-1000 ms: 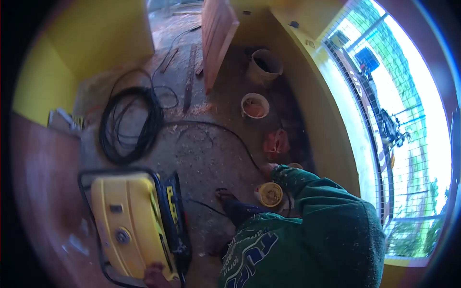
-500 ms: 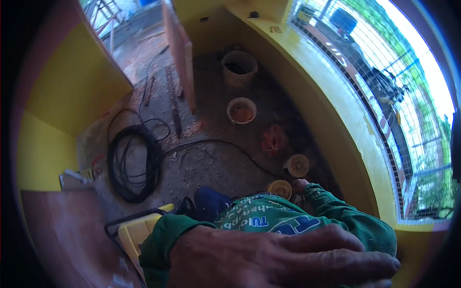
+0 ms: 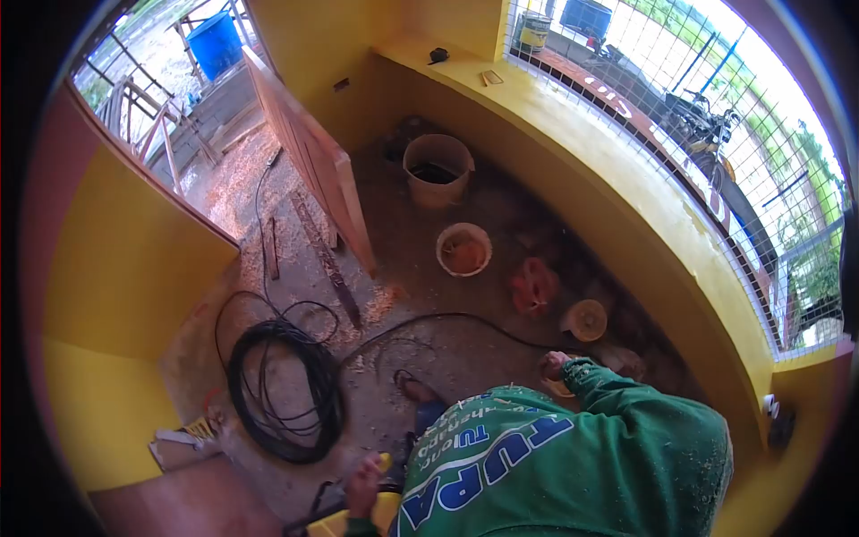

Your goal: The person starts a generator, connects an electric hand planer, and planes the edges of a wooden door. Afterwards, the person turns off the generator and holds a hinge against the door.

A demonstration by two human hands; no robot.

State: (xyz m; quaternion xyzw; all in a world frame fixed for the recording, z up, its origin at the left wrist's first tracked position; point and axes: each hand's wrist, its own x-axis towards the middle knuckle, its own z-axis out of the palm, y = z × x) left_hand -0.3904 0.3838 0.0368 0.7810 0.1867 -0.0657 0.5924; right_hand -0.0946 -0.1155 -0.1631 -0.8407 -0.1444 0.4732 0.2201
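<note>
My left hand [image 3: 363,485] is low in the view, its fingers curled beside a small yellow piece [image 3: 385,463]. Just below it is a yellow object with a black handle [image 3: 344,522], mostly cut off by the frame. My right hand [image 3: 554,363] reaches out past my green shirt [image 3: 591,447]. Its fingers are closed at a round tan container [image 3: 557,387], partly hidden by my sleeve. What that hand grips is too small to make out. A black cable [image 3: 483,319] runs across the floor towards it.
A coil of black cable [image 3: 282,394] lies on the dusty floor. Two pails [image 3: 438,170], an orange-red bundle [image 3: 534,286] and a small tub [image 3: 585,320] stand near the yellow wall. A wooden door [image 3: 309,161] stands ajar, with wood shavings and strips near it. Wire mesh covers the window.
My left hand has dropped from close before the camera to the lower left. The view has tilted up, showing more of the doorway and window. My right hand stays by the container.
</note>
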